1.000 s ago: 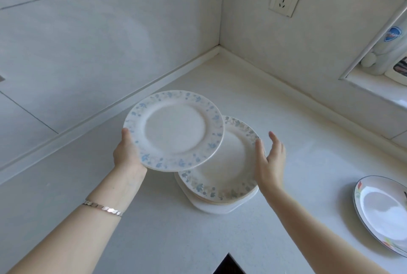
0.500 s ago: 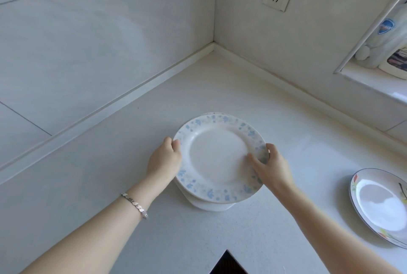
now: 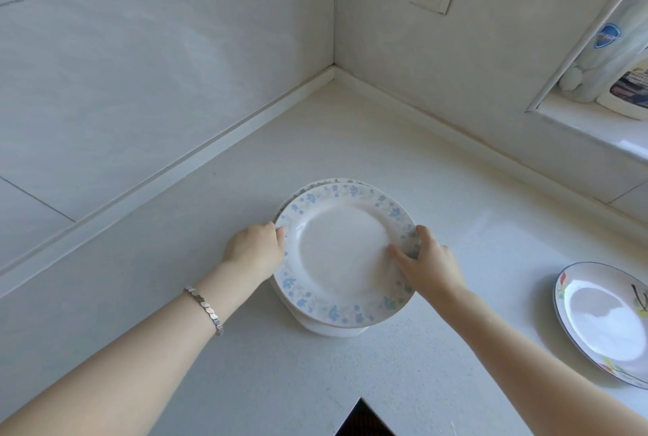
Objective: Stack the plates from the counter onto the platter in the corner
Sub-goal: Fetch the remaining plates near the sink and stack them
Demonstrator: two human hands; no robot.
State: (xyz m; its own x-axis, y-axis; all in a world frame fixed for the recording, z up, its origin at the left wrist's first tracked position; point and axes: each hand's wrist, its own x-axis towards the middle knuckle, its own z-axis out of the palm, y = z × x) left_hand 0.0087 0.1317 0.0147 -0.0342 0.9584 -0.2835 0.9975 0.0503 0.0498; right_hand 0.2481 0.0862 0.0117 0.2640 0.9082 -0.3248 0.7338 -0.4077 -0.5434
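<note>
- Holds left rim of blue-flowered plate (image 3: 345, 253) with left hand (image 3: 254, 251), fingers curled.
- Pinches right rim with right hand (image 3: 426, 265), thumb on top.
- Sits atop stack (image 3: 336, 182) on white platter (image 3: 329, 329).

Bright daylight from right; soft shadows, wide-angle distortion.

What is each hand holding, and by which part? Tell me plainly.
Both hold the top blue-flowered plate by its rim: the left hand at its left edge, the right hand at its right edge, thumb on top.
</note>
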